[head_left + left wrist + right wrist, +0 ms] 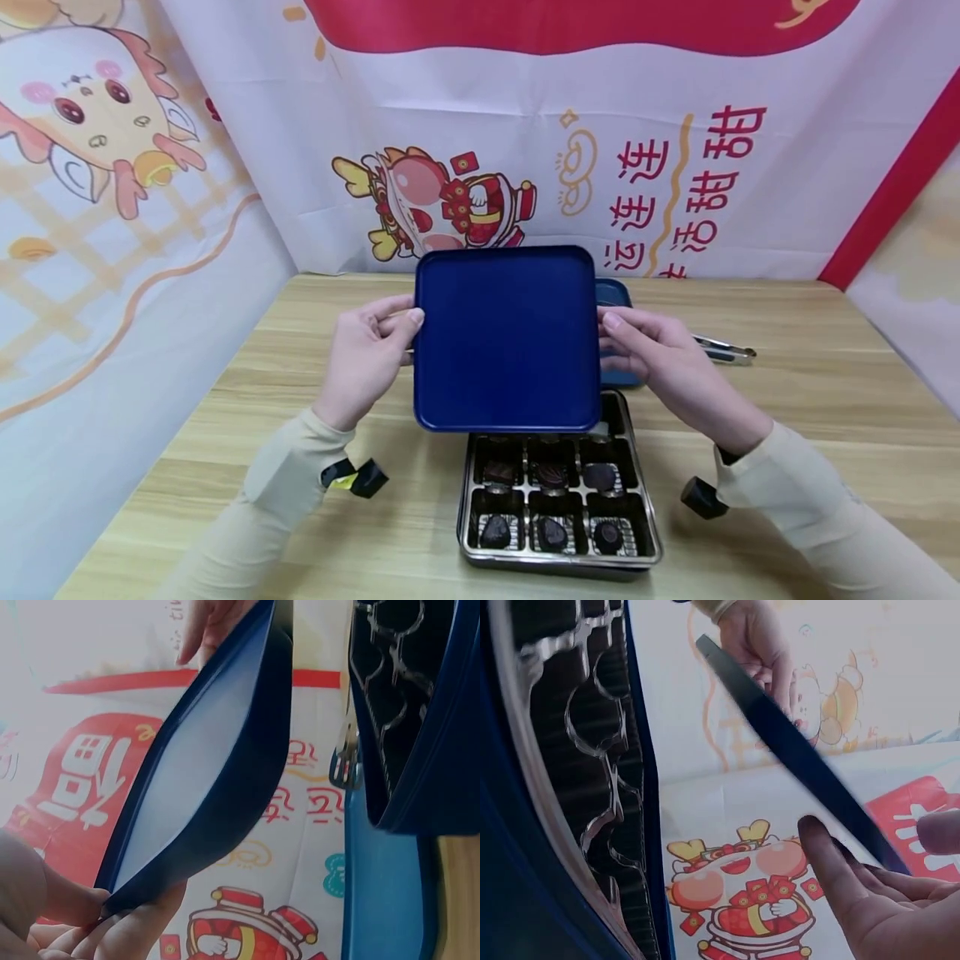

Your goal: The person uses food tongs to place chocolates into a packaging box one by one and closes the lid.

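A square blue lid [507, 337] stands raised and tilted above the back of the chocolate box [558, 562]. My left hand [363, 354] pinches its left edge, thumb on the near face and fingers behind. At the opposite edge is my right hand [671, 362]; its fingers reach to the rim and, in the right wrist view, the thumb [939, 831] stands off from the lid [802, 754]. Several dark chocolates [552, 534] sit in the divided insert of the box. The lid hides the box's back compartments.
Behind the lid lies a blue tray [613, 292], mostly covered from the head view. Metal tongs [724, 350] lie at its right on the wooden table [795, 400]. A printed cloth [480, 100] hangs along the table's back edge, with another at the left.
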The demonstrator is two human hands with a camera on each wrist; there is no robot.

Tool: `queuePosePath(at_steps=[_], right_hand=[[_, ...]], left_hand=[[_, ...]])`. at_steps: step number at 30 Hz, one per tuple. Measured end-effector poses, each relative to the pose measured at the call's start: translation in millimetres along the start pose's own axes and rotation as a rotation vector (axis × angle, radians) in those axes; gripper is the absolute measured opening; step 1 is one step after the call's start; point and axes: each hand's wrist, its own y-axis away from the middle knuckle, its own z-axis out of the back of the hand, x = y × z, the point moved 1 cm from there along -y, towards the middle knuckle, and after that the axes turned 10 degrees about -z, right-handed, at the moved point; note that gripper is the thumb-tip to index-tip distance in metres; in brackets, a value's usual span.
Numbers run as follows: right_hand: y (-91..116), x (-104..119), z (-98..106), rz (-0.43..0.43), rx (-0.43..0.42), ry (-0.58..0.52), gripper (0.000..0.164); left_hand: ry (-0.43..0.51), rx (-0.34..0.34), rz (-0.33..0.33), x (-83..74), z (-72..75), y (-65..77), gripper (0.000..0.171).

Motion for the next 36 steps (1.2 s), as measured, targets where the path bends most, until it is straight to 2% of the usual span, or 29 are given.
queuePosePath(at_steps=[7, 11, 15, 18, 21, 24, 26, 29, 32, 36], right_hand=[[1.8, -1.4, 0.2, 0.0, -0.109, 0.02, 0.039], [2.8, -1.5, 3.9, 0.001, -0.13, -0.054, 0.036], [4.5, 1.1, 8.2, -0.037, -0.118, -0.173, 0.032], [5.5, 4.2, 12.1, -0.078, -0.137, -0.223, 0.03], [5.8, 6.6, 15.0, -0.098, -0.145, -0.255, 0.028], [5.6, 7.1, 16.4, -0.096, -0.133, -0.29, 0.024], [5.4, 7.2, 17.0, -0.1, -0.129, -0.308, 0.021], [4.9, 7.2, 17.2, -0.127, -0.13, -0.331, 0.022], [5.0, 7.5, 16.4, -0.144, -0.125, -0.316, 0.038], [5.4, 7.8, 14.1, -0.105, -0.141, -0.19, 0.061]], left_hand=[[0.019, 0.022, 0.007, -2.4, -5.5, 2.7, 0.032], [0.078, 0.033, 0.005, -1.7, -7.0, 2.0, 0.036], [0.168, 0.071, -0.036, -1.7, -7.8, 1.2, 0.035], [0.174, 0.152, -0.107, -4.2, -6.6, 1.3, 0.037], [0.076, 0.257, -0.26, -3.2, -4.1, 1.6, 0.052], [-0.109, 0.321, -0.482, -2.4, -2.1, 1.9, 0.072], [-0.254, 0.321, -0.632, 1.7, -1.3, 0.7, 0.079], [-0.455, 0.291, -0.82, 2.5, -1.1, 0.2, 0.077], [-0.552, 0.272, -0.949, 2.3, -2.3, 0.8, 0.063], [-0.593, 0.244, -1.031, 0.9, -4.0, 2.5, 0.049]])
